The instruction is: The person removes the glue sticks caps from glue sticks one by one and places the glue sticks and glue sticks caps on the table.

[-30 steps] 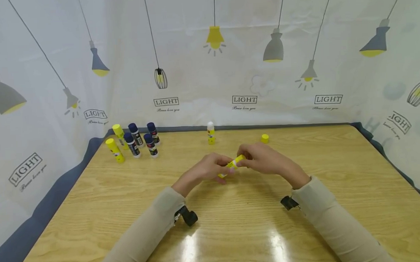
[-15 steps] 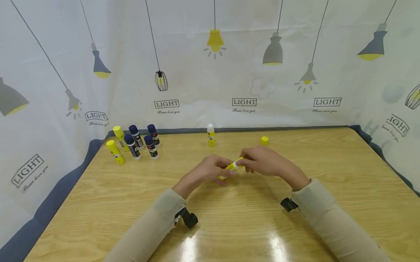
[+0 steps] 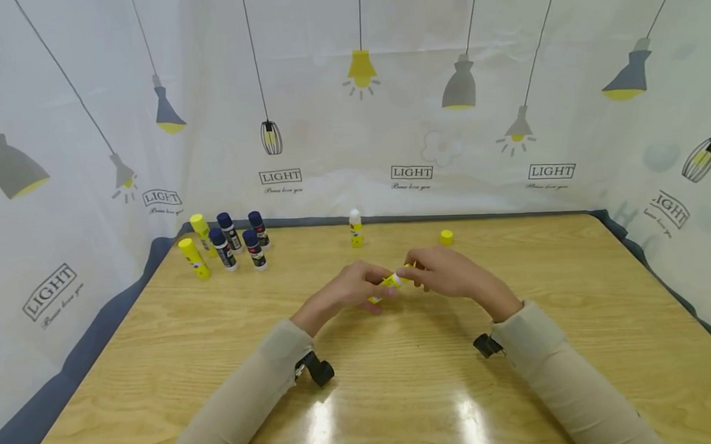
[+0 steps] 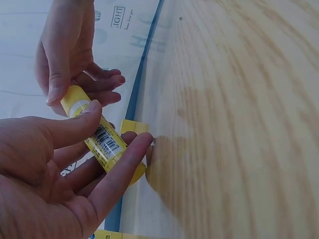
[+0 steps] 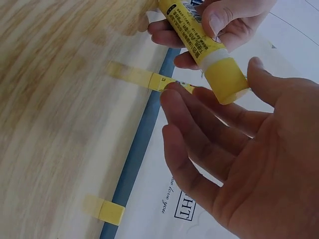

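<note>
One little yellow tube (image 4: 107,142), a glue stick by the look of it, sits tilted in your hands over the surface (image 3: 408,377), right in front of you. Your left hand (image 3: 354,284) has it by the printed body, gripped between thumb and fingers (image 4: 119,174), while your right hand (image 3: 448,271) pinches the yellow cap (image 5: 226,79) at the far end, just past a white collar (image 5: 212,59). My guess: it's light, stiff plastic, pretty hard to break but kinda slick, so hold the tube mid-length and take the cap by its sides. Label-wise there's a barcode (image 4: 106,141) plus black print that looks like Chinese characters, too soft to read for sure. Further out on your left stand two more yellow tubes (image 3: 195,259) and four navy-capped tubes (image 3: 254,250), labels too tiny for me to read. Toward the back edge you've got a white-topped yellow tube (image 3: 356,230) standing upright and a loose yellow cap (image 3: 447,237) right of it. Past that, the backdrop (image 3: 329,138) says LIGHT in boxes over and over, with "love you" in cursive underneath.
</note>
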`<state>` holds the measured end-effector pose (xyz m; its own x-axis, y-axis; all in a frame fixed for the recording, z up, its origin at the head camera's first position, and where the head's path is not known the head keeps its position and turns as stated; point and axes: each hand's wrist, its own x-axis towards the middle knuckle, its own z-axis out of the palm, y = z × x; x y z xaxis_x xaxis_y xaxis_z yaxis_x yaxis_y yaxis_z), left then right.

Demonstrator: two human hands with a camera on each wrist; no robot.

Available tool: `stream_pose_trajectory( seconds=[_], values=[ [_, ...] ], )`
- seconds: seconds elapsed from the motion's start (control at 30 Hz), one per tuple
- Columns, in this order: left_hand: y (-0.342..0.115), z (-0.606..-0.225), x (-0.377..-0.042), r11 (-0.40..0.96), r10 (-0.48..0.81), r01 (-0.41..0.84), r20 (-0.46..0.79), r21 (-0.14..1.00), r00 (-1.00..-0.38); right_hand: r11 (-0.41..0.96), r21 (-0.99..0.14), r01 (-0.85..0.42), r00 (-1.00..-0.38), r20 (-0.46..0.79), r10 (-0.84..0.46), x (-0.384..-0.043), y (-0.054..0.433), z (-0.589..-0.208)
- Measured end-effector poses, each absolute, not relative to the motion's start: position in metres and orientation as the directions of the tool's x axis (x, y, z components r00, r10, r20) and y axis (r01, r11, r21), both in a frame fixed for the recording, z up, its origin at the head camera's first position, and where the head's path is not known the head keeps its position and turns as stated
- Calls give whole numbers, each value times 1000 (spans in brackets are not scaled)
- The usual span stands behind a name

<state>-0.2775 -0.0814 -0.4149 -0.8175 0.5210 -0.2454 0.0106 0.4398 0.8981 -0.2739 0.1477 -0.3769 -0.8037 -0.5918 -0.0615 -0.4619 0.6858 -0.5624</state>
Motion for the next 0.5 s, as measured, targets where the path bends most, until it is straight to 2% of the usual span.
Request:
stream_pose_trajectory(
  seconds=[0.5],
  values=[
    [-83, -414, -276, 436, 523, 1, -253, 900, -814, 640, -570, -515, -771, -19, -637, -273, 146, -377]
  ],
)
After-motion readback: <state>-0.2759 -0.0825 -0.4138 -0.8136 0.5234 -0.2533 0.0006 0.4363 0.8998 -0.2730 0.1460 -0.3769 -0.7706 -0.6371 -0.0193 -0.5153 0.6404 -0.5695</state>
